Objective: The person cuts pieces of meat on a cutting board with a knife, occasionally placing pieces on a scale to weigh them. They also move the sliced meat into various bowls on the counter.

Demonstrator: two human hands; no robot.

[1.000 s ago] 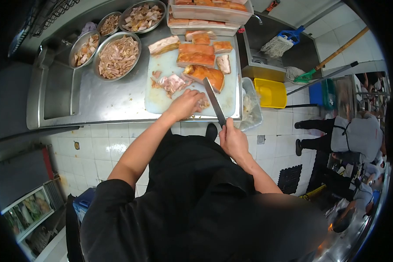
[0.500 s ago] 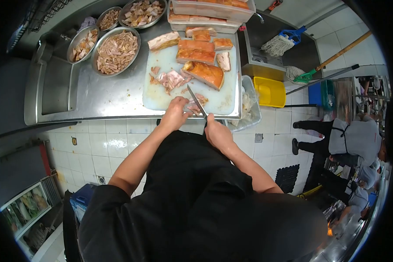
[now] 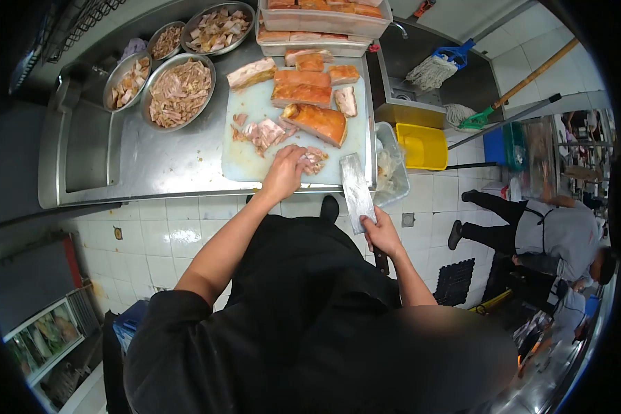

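Note:
My right hand (image 3: 383, 233) grips a cleaver (image 3: 356, 190) by its dark handle. Its broad, smeared blade is turned flat to view over the right front edge of the white cutting board (image 3: 245, 107). At the board's front, my left hand (image 3: 283, 171) has its fingers bent against a small heap of chopped roast pork (image 3: 315, 160). Sliced pork (image 3: 263, 134) lies just behind that hand. Farther back are a large brown-skinned piece of roast pork (image 3: 315, 123), more roast pork slabs (image 3: 301, 87) and a pale cut end (image 3: 346, 101).
Several metal bowls of cut meat, one large bowl (image 3: 212, 96) among them, stand left of the board. Stacked plastic tubs (image 3: 324, 22) of pork are behind. A lined bin (image 3: 397, 183) and yellow tub (image 3: 421, 146) stand right. Other people (image 3: 562, 231) work at far right.
The cleaver has moved right, away from the chopped pork, and its blade has turned from edge-on to flat. My left hand has shifted slightly right along the meat.

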